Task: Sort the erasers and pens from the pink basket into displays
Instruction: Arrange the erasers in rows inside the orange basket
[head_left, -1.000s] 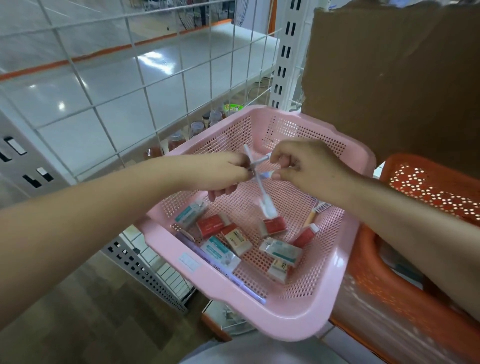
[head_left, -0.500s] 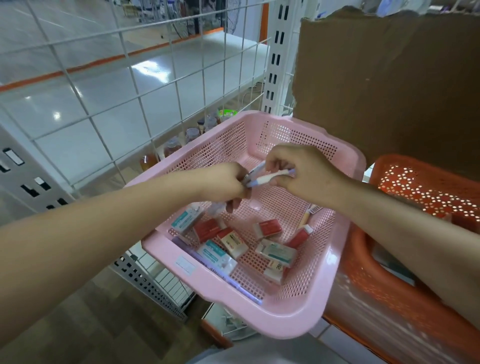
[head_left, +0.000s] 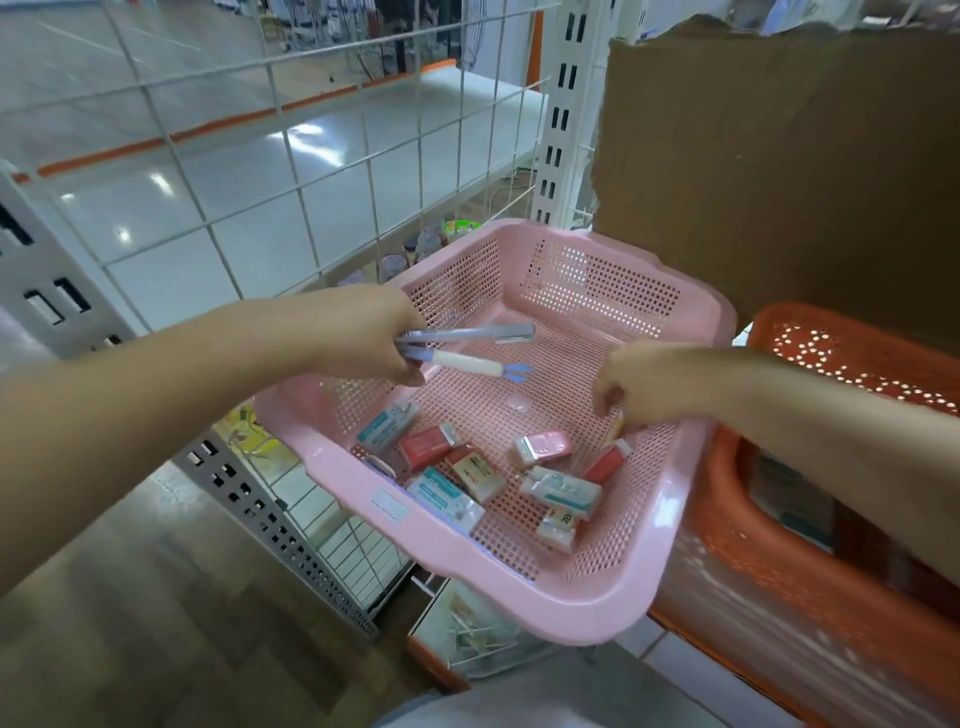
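The left hand (head_left: 363, 338) hangs over the far left part of the pink basket (head_left: 519, 603), its fingers curled tight round two pens (head_left: 467, 332). The pens point right across the basket. One is grey. The other, just nearer, is white with blue ends. They lie almost side by side, above the mesh floor and not touching it.

The right hand (head_left: 644, 384) is down at the basket's right wall, well apart from the left. Its fingers (head_left: 605, 397) are bent downward over a small yellowish thing. I cannot tell whether they pinch it or only hover, as that spot is blurred.

The erasers (head_left: 561, 491) lie loose in the near half of the basket floor, some in red sleeves and some in white and teal, several touching or overlapping.

The pink basket rests tilted, its right edge over an orange basket (head_left: 779, 613). A sheet of cardboard (head_left: 779, 156) stands behind both, and a white wire grid (head_left: 291, 150) fills the far left.
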